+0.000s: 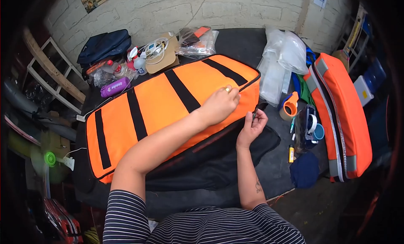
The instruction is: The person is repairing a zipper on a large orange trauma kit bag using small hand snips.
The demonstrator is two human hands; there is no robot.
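Note:
A large orange bag (162, 105) with black straps across its top and black piping lies at a slant in front of me. Over its right end, my left hand (221, 103) is closed, with its fingertips at the black-edged side; what they pinch is too small to make out. Just to the right and nearer, my right hand (252, 127) is closed, pinching a small black object (261, 106) between thumb and fingers beside the bag's end wall. Black fabric (198, 168) spreads along the bag's near side, under both forearms.
A second orange bag with grey corners (351, 122) stands at the right edge. Near it lie an orange tape dispenser (289, 106), a blue cup (318, 131), a yellow lighter (291, 154) and clear plastic (273, 67). A purple bottle (115, 87) and cardboard (163, 61) lie behind the bag.

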